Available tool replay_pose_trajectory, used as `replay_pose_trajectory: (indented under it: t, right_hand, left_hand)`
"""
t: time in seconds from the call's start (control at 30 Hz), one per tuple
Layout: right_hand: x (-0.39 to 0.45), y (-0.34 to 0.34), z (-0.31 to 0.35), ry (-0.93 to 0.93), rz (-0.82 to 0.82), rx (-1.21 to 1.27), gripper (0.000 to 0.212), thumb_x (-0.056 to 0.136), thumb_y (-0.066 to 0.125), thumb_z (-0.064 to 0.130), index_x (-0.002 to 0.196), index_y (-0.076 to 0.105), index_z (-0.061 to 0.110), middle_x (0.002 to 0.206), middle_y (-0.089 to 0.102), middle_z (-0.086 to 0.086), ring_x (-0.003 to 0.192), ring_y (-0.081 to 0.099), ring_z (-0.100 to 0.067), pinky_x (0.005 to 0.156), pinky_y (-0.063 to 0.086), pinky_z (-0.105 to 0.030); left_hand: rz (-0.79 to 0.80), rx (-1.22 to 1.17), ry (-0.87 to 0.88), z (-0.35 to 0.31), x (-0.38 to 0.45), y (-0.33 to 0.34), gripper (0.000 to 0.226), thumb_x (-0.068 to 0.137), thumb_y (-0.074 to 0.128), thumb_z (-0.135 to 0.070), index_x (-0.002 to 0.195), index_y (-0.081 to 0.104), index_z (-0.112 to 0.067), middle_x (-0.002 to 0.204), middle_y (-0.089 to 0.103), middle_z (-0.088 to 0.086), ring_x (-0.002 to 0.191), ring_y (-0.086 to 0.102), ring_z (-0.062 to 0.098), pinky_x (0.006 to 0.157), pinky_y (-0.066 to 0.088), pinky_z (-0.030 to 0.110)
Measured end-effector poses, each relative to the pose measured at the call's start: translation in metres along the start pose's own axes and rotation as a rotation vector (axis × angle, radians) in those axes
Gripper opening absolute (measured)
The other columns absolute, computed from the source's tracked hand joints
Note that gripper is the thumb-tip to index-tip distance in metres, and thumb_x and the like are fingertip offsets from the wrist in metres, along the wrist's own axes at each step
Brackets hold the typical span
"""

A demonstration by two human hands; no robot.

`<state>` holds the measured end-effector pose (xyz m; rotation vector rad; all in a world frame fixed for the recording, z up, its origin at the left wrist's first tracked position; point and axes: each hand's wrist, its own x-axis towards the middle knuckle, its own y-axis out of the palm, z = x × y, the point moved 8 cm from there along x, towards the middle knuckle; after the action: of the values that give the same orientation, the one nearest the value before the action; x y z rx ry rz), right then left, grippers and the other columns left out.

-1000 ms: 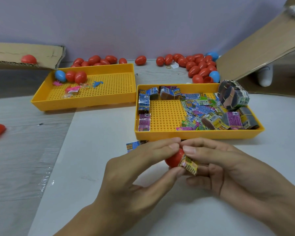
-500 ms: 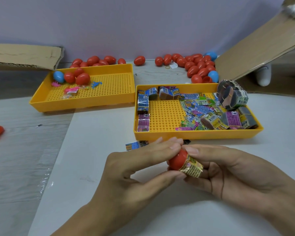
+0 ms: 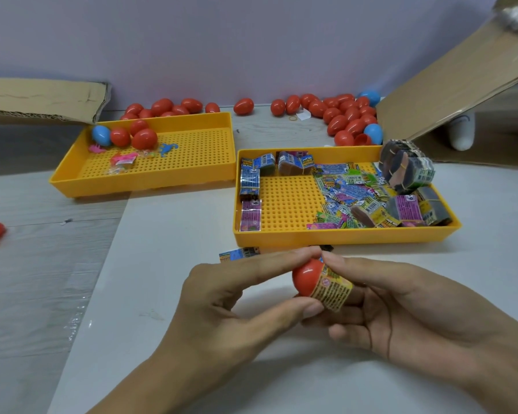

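A red plastic egg (image 3: 306,277) is held between both hands above the white tabletop, just in front of the right yellow tray (image 3: 341,239). A yellow printed label sleeve (image 3: 333,289) covers the egg's right half. My left hand (image 3: 237,297) pinches the bare red end between thumb and fingers. My right hand (image 3: 401,309) holds the sleeved end, its thumb on top and fingers curled below. The rest of the egg is hidden by the sleeve.
The right tray holds loose printed labels (image 3: 346,191) and banded label bundles (image 3: 407,167). A left yellow tray (image 3: 144,182) holds three eggs and small toys. Red and blue eggs (image 3: 346,115) lie along the wall. Cardboard flaps (image 3: 449,85) stand right and left. A label (image 3: 238,253) lies on the table.
The label sleeve has slid further over the egg, now covering its right half. Both hands have shifted slightly while holding it.
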<state>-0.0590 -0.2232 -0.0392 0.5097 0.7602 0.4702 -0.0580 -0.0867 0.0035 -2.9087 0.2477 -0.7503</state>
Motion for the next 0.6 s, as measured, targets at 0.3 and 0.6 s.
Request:
replay_pose_trajectory:
  t: [0.3,0.6]
  right_hand:
    - [0.0014,0.0018,-0.0007,-0.001,-0.009,-0.018,0.040,0.063,0.087,0.031,0.097,0.079,0.012,0.093,0.074,-0.018,0.080,0.075,-0.030,0.053,0.058,-0.027]
    - [0.0003,0.0016,0.0032,-0.083,-0.035,-0.162,0.038,0.075,0.081,0.038,0.103,0.077,0.013,0.098,0.075,-0.014,0.088,0.074,-0.025,0.058,0.057,-0.026]
  left_hand:
    - [0.065,0.035,-0.008,0.0019,0.0015,0.0023,0.047,0.082,0.076,-0.028,0.127,0.064,-0.025,0.125,0.067,-0.019,0.118,0.064,0.008,0.096,0.052,0.023]
    - [-0.042,0.052,0.031,-0.0006,-0.0036,0.0030,0.041,0.080,0.077,-0.019,0.119,0.067,-0.015,0.121,0.070,-0.016,0.111,0.068,0.007,0.093,0.053,0.021]
